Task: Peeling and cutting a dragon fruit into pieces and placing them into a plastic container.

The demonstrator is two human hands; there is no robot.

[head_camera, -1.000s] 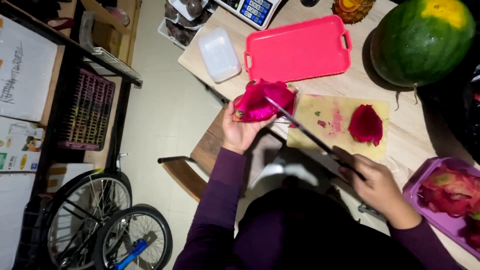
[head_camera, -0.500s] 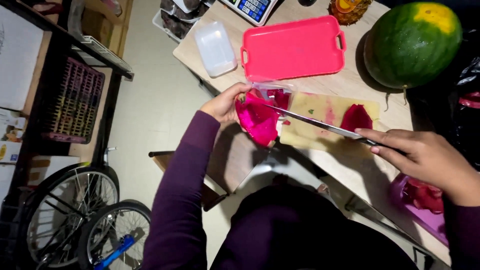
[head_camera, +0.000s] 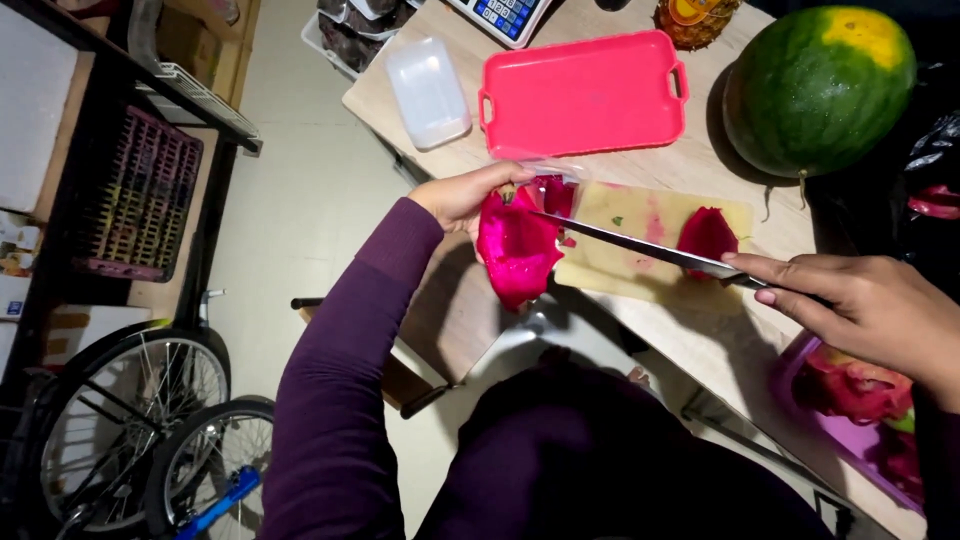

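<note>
Magenta dragon fruit skin (head_camera: 517,250) is in my left hand (head_camera: 468,192), fingers curled shut on it, hanging off the surface's (head_camera: 720,340) near edge beside the cutting board (head_camera: 640,235). Right hand (head_camera: 865,305) has its fingers closed round the knife (head_camera: 640,245), blade lying across the board to the skin. Peeled fruit piece (head_camera: 707,235) on the board. Farther back: pink tray (head_camera: 583,95), watermelon (head_camera: 815,90).
</note>
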